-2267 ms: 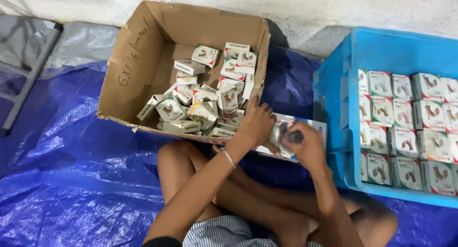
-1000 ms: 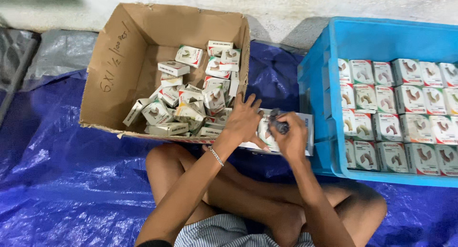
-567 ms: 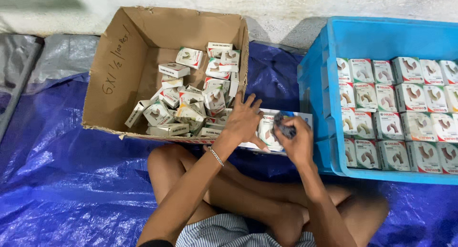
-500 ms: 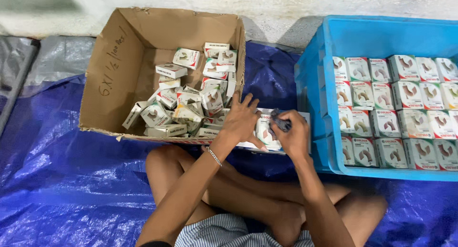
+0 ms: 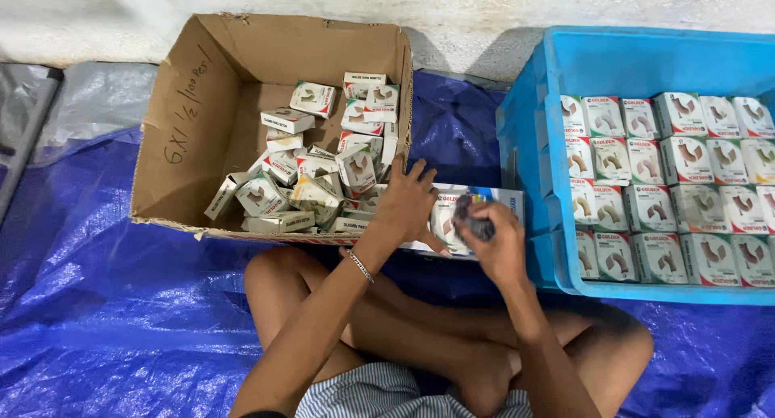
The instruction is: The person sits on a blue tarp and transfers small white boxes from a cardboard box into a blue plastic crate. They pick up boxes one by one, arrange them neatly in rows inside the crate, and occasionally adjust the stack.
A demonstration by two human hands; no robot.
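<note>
I sit cross-legged on a blue tarp. My left hand (image 5: 408, 202) rests with spread fingers on a row of small white cartons (image 5: 449, 216) lying in front of my knees. My right hand (image 5: 494, 240) is closed around a small dark object (image 5: 475, 223) held just over that row. A cardboard box (image 5: 202, 135) at the left holds several loose small white cartons (image 5: 315, 184). A blue plastic crate (image 5: 533, 127) at the right holds the same kind of cartons (image 5: 670, 192) packed upright in neat rows.
The blue tarp (image 5: 105, 321) covers the floor around me. A white wall (image 5: 452, 6) runs behind the box and crate. Grey plastic sheeting (image 5: 73, 95) lies at the far left. My bare knees (image 5: 274, 281) sit close under the box edge.
My view has shifted slightly. My left hand stays on the row of cartons while my right hand keeps working the dark object just above it.
</note>
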